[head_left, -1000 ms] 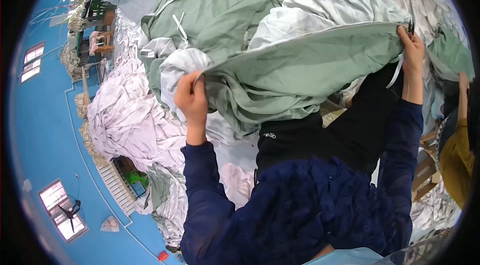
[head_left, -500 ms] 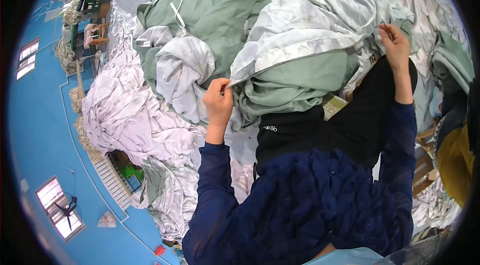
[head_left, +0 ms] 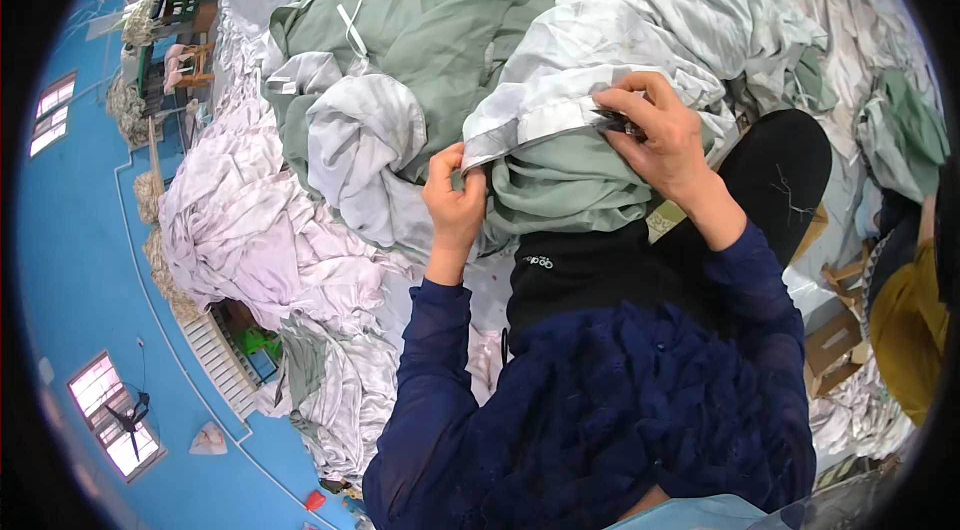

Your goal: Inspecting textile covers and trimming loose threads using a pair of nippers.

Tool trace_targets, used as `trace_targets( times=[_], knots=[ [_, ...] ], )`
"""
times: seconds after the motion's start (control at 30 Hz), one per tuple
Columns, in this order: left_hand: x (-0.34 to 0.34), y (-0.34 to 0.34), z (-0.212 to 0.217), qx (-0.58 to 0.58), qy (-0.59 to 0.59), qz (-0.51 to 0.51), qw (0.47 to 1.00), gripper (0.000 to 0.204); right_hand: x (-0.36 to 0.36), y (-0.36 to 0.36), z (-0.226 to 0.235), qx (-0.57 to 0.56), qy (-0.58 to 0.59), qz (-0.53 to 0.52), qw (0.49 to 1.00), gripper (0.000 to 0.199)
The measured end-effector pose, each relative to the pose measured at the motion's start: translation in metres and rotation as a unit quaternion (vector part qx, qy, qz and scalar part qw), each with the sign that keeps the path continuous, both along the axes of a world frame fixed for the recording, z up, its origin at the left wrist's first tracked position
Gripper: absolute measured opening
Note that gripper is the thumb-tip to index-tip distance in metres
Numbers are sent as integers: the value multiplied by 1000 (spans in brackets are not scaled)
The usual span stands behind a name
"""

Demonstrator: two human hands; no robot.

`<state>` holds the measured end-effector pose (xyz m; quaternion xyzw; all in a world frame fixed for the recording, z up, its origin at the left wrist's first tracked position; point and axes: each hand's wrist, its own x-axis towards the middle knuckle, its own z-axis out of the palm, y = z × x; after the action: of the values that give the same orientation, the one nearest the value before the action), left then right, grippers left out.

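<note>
Huge rumpled heap of pale grey and sage-green sheets (head_left: 420, 20) everywhere. In front sits 1 soft green sheet with a grey-white hem (head_left: 560, 180), bunched on the lap. Left hand (head_left: 455, 200) pinches its hem shut; right hand (head_left: 660, 145) closes on the hem too, maybe around something small and dark.

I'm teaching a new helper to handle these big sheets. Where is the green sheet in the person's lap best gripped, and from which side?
Probably along the pale folded hem, from above. That edge lies on top, flat and stretched between the left hand and right hand, so fingers can pinch it cleanly; the green sheet below is bunched and would only gather loosely.
</note>
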<state>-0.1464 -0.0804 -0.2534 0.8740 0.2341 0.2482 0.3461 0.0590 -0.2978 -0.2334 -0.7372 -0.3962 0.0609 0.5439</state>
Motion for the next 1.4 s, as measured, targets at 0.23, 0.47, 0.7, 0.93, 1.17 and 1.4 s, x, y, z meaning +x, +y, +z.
trace_targets(
  times=[0.23,0.47,0.7,0.93,1.17,1.4],
  knots=[
    [22,-13,-29,-77,-5,39,996,33,11,-17,5,29,-5,-52,998,28],
    [41,-16,-40,27,2,67,997,29,28,-76,-1,17,41,-180,983,16],
    [39,-7,-21,-12,-77,91,993,24,46,-136,13,51,8,-275,960,9],
    [22,-12,73,-287,-118,13,951,17,60,-208,58,27,224,-201,953,9],
    [16,15,140,-450,60,-86,887,10,66,-240,88,-10,245,-168,955,10],
    [29,-2,144,-437,117,-135,881,15,45,-262,92,18,259,-197,945,11]
  ],
)
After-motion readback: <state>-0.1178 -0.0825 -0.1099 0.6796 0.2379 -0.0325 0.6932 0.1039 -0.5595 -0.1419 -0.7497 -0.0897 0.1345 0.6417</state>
